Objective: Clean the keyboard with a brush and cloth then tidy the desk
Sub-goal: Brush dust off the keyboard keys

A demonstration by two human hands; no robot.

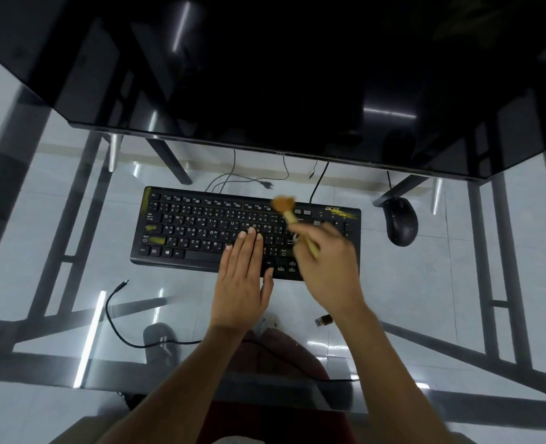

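Head: left hand (241,283) flat, right hand (327,267) gripping brush (292,219)

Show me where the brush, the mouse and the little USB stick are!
brush (283,205), head view, on its blurred tan bristles.
mouse (401,221), head view, middle of its black back.
USB stick (323,320), head view, on its dark body.

clear glass desk top on a dark metal frame (73,238), black acer keyboard with yellow smudges (201,225) lying flat at its middle, black computer mouse (401,221) well apart to the right, loose black cable (114,315) curling near the front left, small dark usb stick (323,321) near the front edge
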